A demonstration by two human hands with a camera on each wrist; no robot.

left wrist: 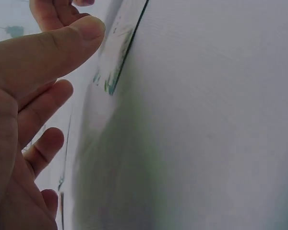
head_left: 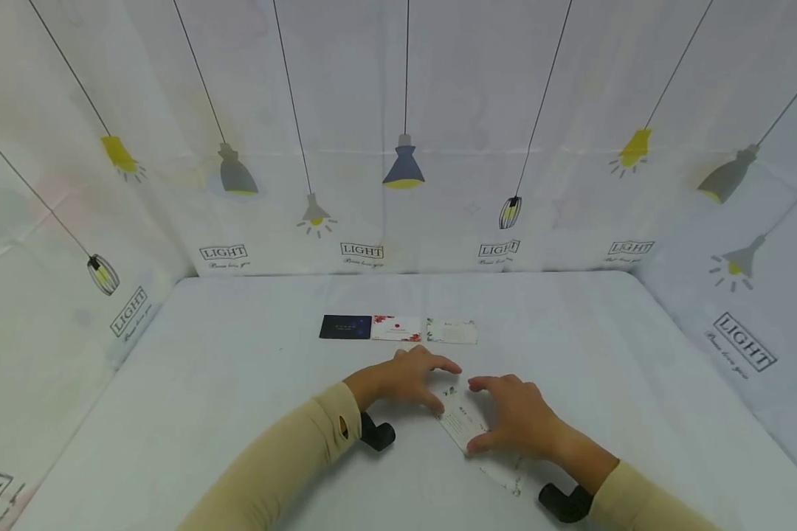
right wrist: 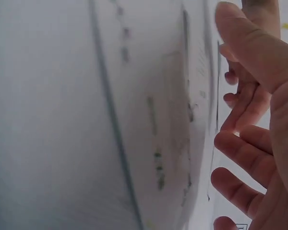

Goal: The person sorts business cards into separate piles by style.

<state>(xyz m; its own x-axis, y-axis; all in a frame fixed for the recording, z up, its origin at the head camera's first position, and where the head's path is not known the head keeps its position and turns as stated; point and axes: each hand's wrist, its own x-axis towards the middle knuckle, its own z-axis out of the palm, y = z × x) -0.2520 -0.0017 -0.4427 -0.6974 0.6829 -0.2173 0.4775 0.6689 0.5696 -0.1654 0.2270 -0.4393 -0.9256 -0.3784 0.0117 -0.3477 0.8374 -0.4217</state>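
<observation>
Two white cards with green leaf print lie slantwise on the white table: an upper card [head_left: 461, 419] between the hands and a lower card [head_left: 505, 472] partly under the right hand. My left hand [head_left: 408, 376] hovers at the upper card's far end, thumb and fingers spread apart, the thumb tip close to its edge. My right hand [head_left: 521, 417] arches over the cards with its thumb near the upper card's lower corner; whether it touches is unclear. In the right wrist view a white card [right wrist: 139, 120] looks blurred beside the loosely bent fingers [right wrist: 237, 151].
Farther back, three cards lie in a row: a dark blue card [head_left: 345, 327], a white card with red flowers [head_left: 396, 328] and a white card with green leaves [head_left: 452, 331]. Lamp-printed white cloth [head_left: 452, 88] hangs behind and at both sides of the table [head_left: 226, 413].
</observation>
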